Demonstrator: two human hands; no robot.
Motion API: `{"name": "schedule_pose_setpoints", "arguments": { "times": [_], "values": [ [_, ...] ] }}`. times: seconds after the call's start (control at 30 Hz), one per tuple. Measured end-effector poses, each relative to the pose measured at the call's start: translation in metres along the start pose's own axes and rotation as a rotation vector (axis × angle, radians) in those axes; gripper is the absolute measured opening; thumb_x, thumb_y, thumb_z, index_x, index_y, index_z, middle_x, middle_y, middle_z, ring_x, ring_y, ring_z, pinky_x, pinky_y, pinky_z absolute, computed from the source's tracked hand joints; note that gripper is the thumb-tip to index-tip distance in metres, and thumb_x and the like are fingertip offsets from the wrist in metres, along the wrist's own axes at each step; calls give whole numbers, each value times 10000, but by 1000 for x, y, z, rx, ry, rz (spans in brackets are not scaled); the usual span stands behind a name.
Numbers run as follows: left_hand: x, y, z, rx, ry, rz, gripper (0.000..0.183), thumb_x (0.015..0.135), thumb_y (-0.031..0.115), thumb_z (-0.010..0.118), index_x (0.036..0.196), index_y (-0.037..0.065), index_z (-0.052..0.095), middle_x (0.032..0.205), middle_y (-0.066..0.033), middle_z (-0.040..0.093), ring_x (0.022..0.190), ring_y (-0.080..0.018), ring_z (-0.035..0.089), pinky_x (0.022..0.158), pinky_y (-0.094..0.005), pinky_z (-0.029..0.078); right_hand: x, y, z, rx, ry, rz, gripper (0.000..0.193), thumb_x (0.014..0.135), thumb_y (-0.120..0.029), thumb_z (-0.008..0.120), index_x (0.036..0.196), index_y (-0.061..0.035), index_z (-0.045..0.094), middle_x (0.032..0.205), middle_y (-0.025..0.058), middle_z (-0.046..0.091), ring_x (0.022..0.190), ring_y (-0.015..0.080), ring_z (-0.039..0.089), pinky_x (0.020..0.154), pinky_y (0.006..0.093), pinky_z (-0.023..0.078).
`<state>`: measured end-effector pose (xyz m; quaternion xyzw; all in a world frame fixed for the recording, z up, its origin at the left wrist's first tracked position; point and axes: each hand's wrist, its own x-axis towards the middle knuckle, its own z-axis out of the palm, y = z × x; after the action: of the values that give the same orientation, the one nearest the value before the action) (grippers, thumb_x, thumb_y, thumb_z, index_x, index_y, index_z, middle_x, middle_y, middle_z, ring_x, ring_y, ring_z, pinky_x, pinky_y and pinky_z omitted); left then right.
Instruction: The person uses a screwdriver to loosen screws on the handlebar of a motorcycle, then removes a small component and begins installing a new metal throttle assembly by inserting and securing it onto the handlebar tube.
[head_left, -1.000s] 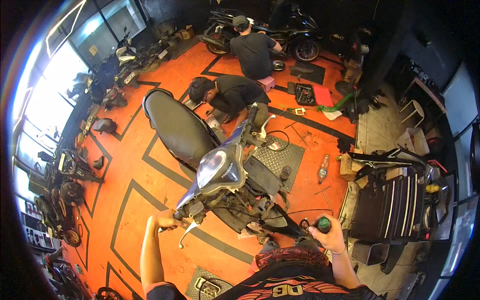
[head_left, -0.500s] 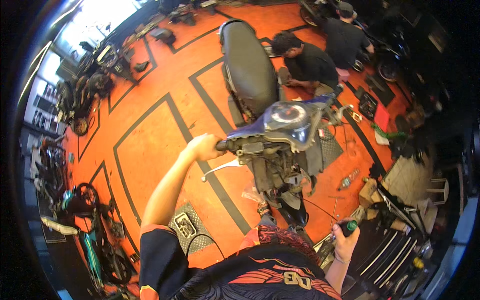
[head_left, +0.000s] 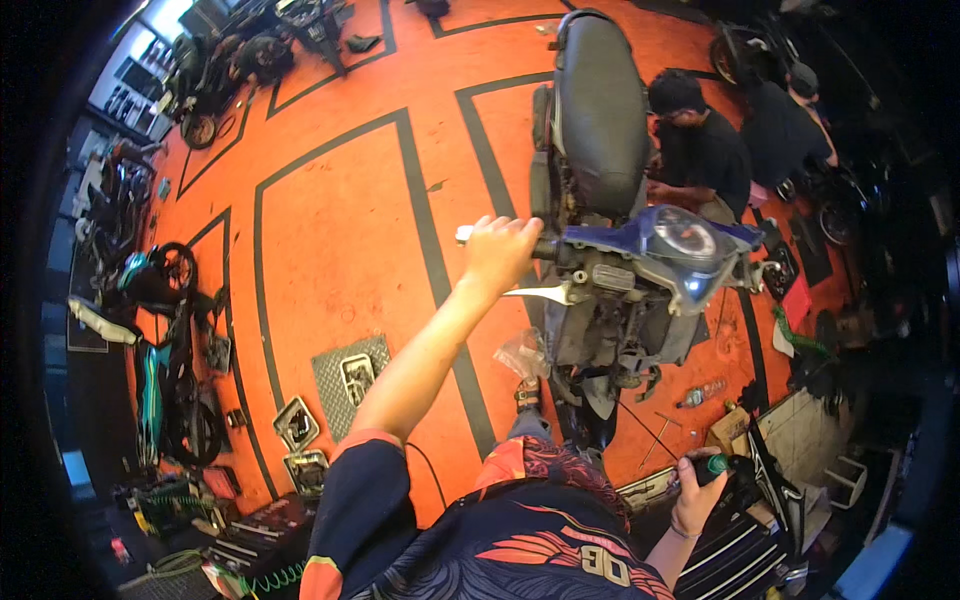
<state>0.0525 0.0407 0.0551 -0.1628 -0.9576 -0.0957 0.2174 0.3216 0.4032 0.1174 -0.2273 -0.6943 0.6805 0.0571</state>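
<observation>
My left hand (head_left: 500, 255) is closed around the handlebar grip of a scooter-like motorbike, with the pale end of the grip (head_left: 464, 235) sticking out past it. Just below that hand extends a silver brake lever (head_left: 545, 293). The bike has a blue front cover (head_left: 615, 236), a round speedometer (head_left: 684, 235) and a long black seat (head_left: 603, 110). Its front is stripped, with dark inner parts showing. At the lower right my right hand (head_left: 693, 500) grips a screwdriver (head_left: 717, 464) by its green-ended handle. A thin shaft runs from it toward the front wheel (head_left: 588, 425).
A person in black (head_left: 705, 155) crouches beside the bike's far right side; another person (head_left: 785, 125) is behind. Metal parts trays (head_left: 358, 378) lie at left. A plastic bottle (head_left: 702, 393) and T-handle tool (head_left: 657, 440) lie on the orange floor. A teal motorbike (head_left: 150, 390) stands far left.
My view has swung left, so the bike now appears farther right and higher. My left hand still holds the grip, its end now showing. The right hand keeps the screwdriver.
</observation>
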Motion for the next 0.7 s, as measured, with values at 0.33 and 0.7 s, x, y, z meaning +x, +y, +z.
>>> {"name": "schedule_pose_setpoints", "arguments": {
  "times": [0.33,0.7],
  "values": [
    [-7,-6,4,27,-11,-44,238,649,143,715,869,146,625,683,-5,620,704,-206,649,631,-373,445,9,-9,11,-126,-181,5,250,861,12,665,1059,-24,517,879,67,572,643,136,569,559,264,482],
    [-6,-4,3,-18,-42,-41,383,610,159,768,965,145,625,755,-4,645,761,-202,658,675,-374,448,0,1,24,-217,-165,-1,227,855,14,660,1029,-23,519,814,55,571,615,131,557,549,257,468]
  ]
}}
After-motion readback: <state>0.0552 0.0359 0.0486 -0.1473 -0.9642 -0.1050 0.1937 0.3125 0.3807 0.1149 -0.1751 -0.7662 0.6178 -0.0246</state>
